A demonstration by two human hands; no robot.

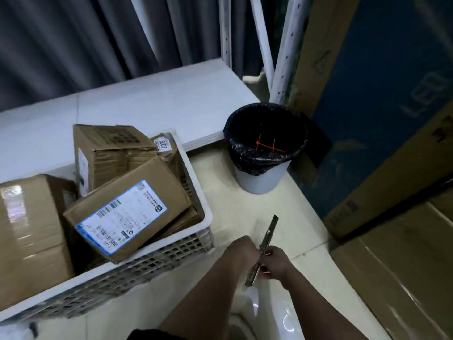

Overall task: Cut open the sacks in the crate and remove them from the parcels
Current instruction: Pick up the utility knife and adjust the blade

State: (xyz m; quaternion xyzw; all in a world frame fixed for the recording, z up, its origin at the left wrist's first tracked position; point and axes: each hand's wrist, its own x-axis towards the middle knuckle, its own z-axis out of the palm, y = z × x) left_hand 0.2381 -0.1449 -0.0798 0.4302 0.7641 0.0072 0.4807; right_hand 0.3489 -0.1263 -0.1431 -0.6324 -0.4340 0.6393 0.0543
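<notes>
A white latticed crate (157, 260) stands on the floor at the left, filled with several brown cardboard parcels. The topmost parcel (127, 207) lies tilted and carries a white shipping label. No sack shows among them. Right of the crate's near corner, both my hands meet on a metal utility knife (266, 242) with its blade extended, pointing up and away. My left hand (241, 252) grips the handle from the left. My right hand (275, 263) holds the lower part of the handle from the right.
A white bin (263, 179) with a black liner stands beyond my hands; red cable ties (268, 146) lie inside it. A low white shelf (147, 101) runs behind the crate. Large cardboard boxes (402, 271) stack up at the right. Pale tiled floor (240, 202) lies between crate and boxes.
</notes>
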